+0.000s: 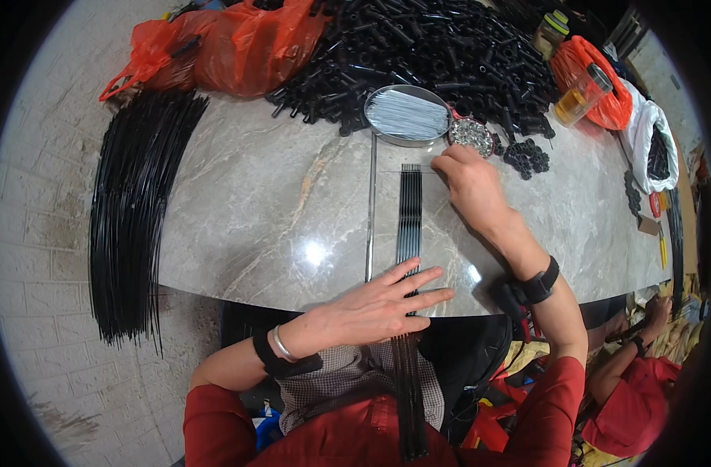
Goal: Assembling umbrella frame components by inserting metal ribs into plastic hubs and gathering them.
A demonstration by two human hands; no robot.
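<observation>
A row of thin black rods [411, 210] lies side by side on the table, its near end running over the edge toward my lap. My left hand [371, 305] rests flat across the rods, fingers spread. At their far end my right hand [468, 179] is closed in a pinch on a thin straight wire [394, 171], which crosses the rod tips sideways. Just beyond stand an oval metal tray [369, 128] of silvery wires [408, 114] and a round dish of small metal pieces [471, 134]. A long metal bar [369, 218] lies left of the rods.
A big heap of black tubes [441, 54] covers the far side, with small black rings [527, 158] beside it. Orange bags [250, 50] and a bundle of black rods [137, 210] are left. A jar [581, 97] and white sack [650, 140] stand right. Another person's arm [628, 354] shows lower right.
</observation>
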